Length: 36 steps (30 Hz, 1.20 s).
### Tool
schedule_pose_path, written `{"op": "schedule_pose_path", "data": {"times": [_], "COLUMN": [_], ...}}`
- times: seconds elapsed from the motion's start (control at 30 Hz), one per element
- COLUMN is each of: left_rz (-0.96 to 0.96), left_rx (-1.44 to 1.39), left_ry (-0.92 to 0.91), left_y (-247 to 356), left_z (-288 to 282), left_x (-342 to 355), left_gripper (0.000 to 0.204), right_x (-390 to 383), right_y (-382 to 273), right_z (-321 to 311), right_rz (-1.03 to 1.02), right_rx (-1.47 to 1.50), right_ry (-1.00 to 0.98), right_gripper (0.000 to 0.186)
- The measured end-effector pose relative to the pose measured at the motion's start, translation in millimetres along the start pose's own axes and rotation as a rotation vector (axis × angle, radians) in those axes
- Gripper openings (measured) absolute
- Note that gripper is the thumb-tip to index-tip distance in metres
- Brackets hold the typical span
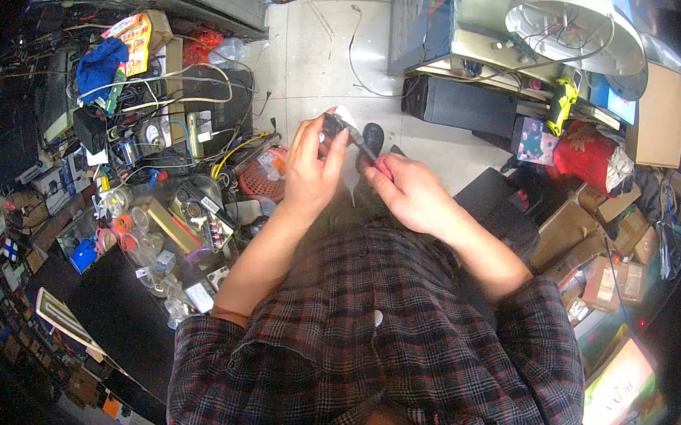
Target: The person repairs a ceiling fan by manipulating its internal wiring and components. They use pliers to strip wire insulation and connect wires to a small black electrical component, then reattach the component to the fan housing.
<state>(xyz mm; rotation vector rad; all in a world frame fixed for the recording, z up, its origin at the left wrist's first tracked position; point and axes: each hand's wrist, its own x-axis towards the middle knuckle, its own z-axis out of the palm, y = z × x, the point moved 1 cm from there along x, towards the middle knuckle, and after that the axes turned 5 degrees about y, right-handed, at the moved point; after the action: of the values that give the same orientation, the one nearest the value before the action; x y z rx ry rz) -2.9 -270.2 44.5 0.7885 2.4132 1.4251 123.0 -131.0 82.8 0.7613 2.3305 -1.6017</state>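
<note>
Dark part [333,125] pinched at far end of left hand [312,170]; right hand [415,193] grips red-handled tool [384,166].

plaid shirt [316,294] | black, grey, red | short sleeves [539,328] | pale button [378,318]

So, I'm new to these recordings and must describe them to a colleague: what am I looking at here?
There is no machine here, just a person's two bare hands. The single picture comes from a wide fisheye camera on their head, looking down, so edges bend and picture left is their left. The left hand holds a small dark part, too small to identify. The right hand grips a red-handled tool angled towards it. To the left are clear plastic containers, a blue cloth and a red basket; to the right, a round white housing and a cardboard box.
</note>
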Motion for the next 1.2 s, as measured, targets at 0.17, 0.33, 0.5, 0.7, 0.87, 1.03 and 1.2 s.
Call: {"op": "schedule_pose_path", "data": {"times": [0.17,0.33,0.5,0.7,0.87,1.03,1.2], "left_rz": [0.052,0.046,0.181,0.097,0.077,0.042,0.113], "left_rx": [-0.013,-0.012,0.097,0.081,0.071,0.069,0.089], "left_ry": [0.06,0.061,0.045,0.007,0.001,-0.02,-0.062], "left_y": [3,1,-5,-3,-9,-9,-14], "left_z": [3,3,2,2,5,6,2], "left_x": [-1,-3,-2,-4,-7,-7,-3], "left_gripper": [0.025,0.023,0.024,0.024,0.023,0.023,0.027], "right_x": [0,3,5,7,5,6,12], "right_y": [2,7,9,11,14,13,17], "right_z": [3,4,3,13,17,17,6], "right_rz": [-0.021,-0.058,-0.065,-0.064,-0.062,-0.009,0.004], "right_rx": [0.0,-0.003,-0.03,-0.015,0.009,0.053,0.02], "right_ry": [0.018,0.011,0.001,0.032,0.054,0.041,-0.059], "right_gripper": [0.031,0.032,0.033,0.034,0.033,0.033,0.029]}}
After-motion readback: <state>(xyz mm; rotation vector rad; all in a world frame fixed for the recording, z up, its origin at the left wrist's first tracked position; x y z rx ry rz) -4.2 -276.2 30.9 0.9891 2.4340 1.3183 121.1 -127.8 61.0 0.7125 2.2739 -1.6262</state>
